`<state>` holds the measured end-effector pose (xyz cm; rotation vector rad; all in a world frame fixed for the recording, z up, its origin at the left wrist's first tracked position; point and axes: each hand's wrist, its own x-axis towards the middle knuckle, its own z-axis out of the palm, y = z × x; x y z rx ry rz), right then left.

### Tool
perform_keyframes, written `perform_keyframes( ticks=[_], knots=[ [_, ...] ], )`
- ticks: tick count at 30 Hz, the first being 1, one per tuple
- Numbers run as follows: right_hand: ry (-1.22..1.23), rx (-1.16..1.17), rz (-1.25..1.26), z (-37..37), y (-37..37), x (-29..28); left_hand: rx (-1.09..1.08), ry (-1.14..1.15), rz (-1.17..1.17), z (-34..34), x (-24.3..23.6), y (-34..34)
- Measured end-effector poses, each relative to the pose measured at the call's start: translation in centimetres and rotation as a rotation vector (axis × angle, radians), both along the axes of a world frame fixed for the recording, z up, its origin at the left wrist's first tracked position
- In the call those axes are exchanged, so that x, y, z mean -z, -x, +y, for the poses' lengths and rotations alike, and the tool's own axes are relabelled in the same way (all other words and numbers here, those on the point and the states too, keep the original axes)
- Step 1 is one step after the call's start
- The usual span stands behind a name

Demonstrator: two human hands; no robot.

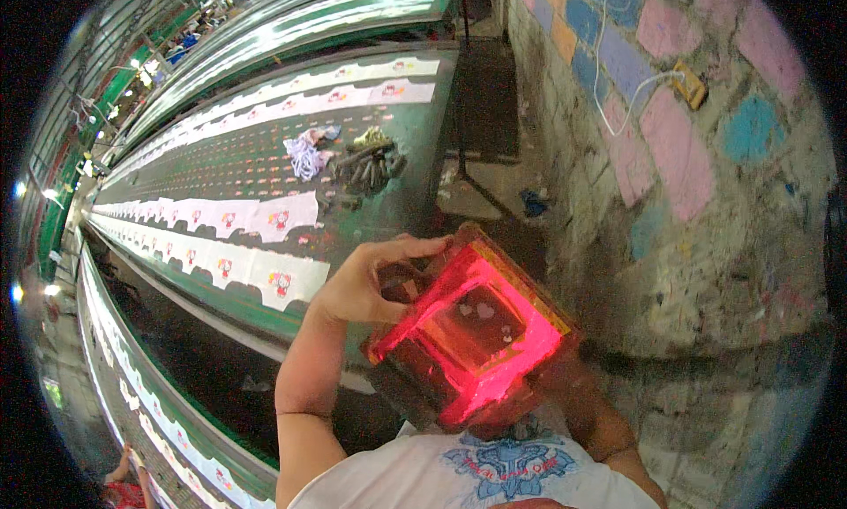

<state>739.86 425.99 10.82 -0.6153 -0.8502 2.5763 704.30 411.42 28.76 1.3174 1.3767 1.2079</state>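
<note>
I find the green bench [397,211] at left; the pink-coated frame [520,359] is held just off its near right corner. In my judgement, sound handling means supporting both sides, evenly and clear of the bench edge. One corner points far, its opposite near; looking almost square, it shows me no certain long axis. Left hand [371,284]: fingers [415,247] clamped on the frame's left side. Right hand: obscured, state undetermined.

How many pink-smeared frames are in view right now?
1: the pink-smeared frame, just below the picture's centre, with the left hand at its upper-left side. Others could be hidden behind it or in the indistinct distance.
</note>
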Motion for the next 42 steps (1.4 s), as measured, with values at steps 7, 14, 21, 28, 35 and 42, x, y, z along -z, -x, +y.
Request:
perform_keyframes(
  ticks=[7,14,21,28,35,42],
  knots=[
    [-0.041,-0.074,-0.017,9.6,6.7,0.3,0.015,-0.029,-0.081,8.8,3.6,3.7],
    [-0.092,-0.153,-0.060,22.8,17.6,-0.8,0.053,-0.189,-0.090,20.3,4.7,12.4],
    [-0.132,-0.137,-0.079,35.7,26.7,-4.1,0.075,-0.171,-0.141,33.3,2.9,21.6],
    [-0.113,-0.102,-0.077,48.1,33.8,-3.9,0.128,-0.170,-0.090,44.9,3.5,29.0],
    [-0.092,-0.146,-0.050,62.7,41.7,-2.3,0.033,-0.131,-0.073,58.6,2.4,35.8],
    [-0.125,-0.287,-0.003,76.9,53.2,-3.1,-0.082,-0.161,-0.084,69.9,2.4,42.3]
  ],
)
